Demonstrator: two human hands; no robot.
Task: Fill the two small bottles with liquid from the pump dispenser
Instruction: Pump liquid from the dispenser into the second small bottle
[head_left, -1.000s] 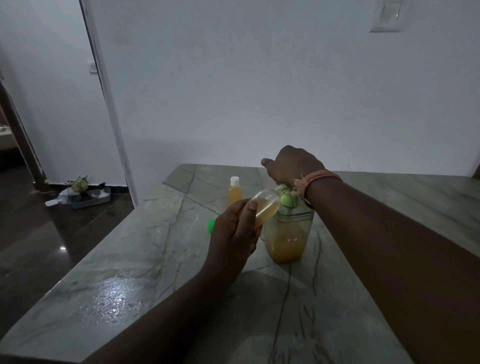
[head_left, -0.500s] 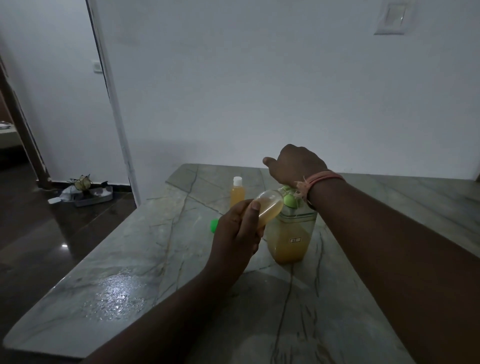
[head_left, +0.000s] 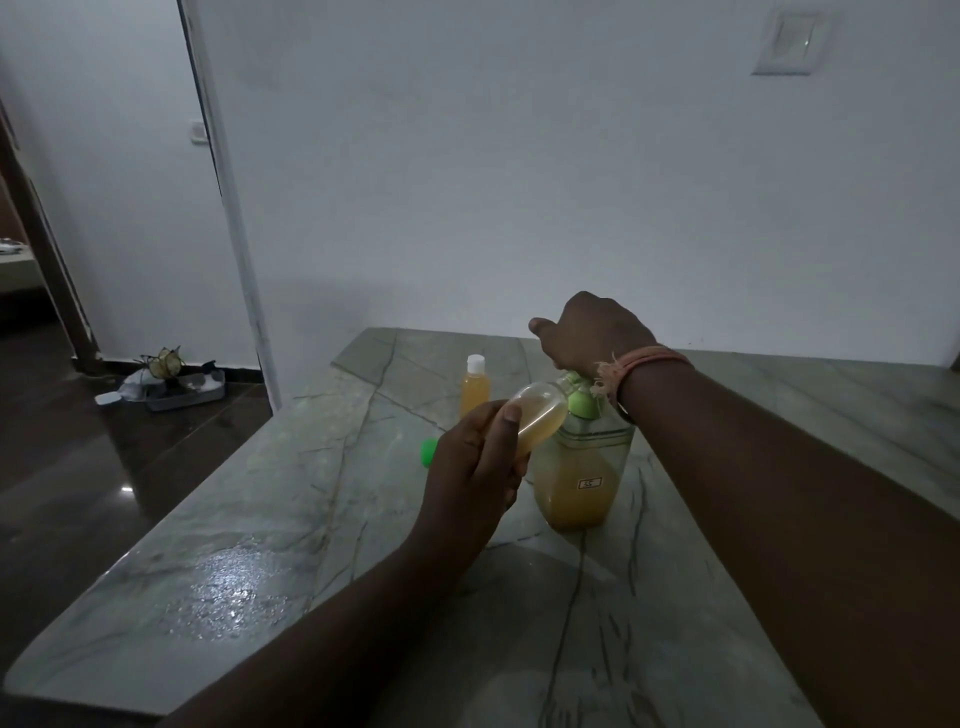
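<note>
Grey veined stone table (head_left: 291, 545) bearing pump dispenser (head_left: 584, 480), capped small bottle (head_left: 475, 391), green cap (head_left: 429, 451).

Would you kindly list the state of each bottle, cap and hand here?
Held bottle: uncapped, tilted, partly filled.
Standing bottle: capped, upright, filled.
Pump dispenser: roughly half full.
Green cap: loose on table.
Left hand: gripping held bottle.
Right hand: on pump.

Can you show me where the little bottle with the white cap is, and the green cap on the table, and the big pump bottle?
little bottle with the white cap (head_left: 475, 395), head view, on its yellow body.
green cap (head_left: 429, 451), head view, on its visible edge.
big pump bottle (head_left: 582, 488), head view, on its liquid-filled front.
</note>
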